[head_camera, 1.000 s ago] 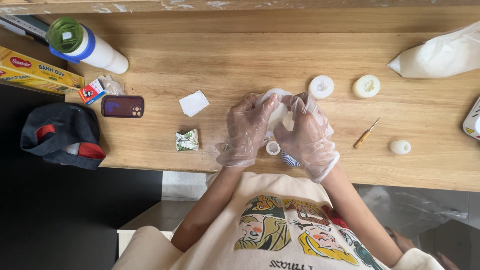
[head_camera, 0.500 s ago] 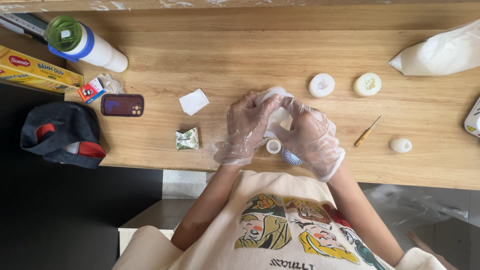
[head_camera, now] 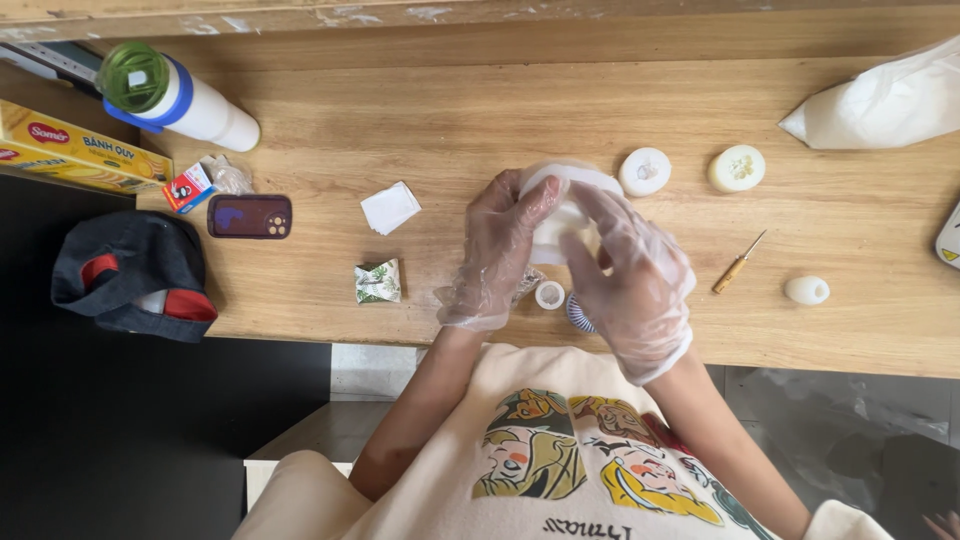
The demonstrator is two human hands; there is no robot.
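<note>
Both my hands wear clear plastic gloves over a wooden table (head_camera: pixel 420 110). My left hand (head_camera: pixel 495 255) and my right hand (head_camera: pixel 630 280) together grip a white rounded mould-like object (head_camera: pixel 562 200), fingers wrapped over its sides and top. Just below the hands lie a small white ring-shaped cap (head_camera: pixel 549 294) and a blue-striped round piece (head_camera: pixel 578 314), partly hidden by my right hand.
Two round white pieces (head_camera: pixel 645 171) (head_camera: pixel 737 168) lie beyond the hands, a small awl (head_camera: pixel 738 263) and a white egg-shaped lump (head_camera: pixel 806 290) to the right. A white bag (head_camera: pixel 885 100), bottle (head_camera: pixel 170 95), phone (head_camera: pixel 249 216), folded paper (head_camera: pixel 390 207), small packet (head_camera: pixel 378 281) and cap (head_camera: pixel 130 275) also sit around.
My hands have shifted slightly on the white object, the right hand now lying more over its top. Nothing else on the table has moved.
</note>
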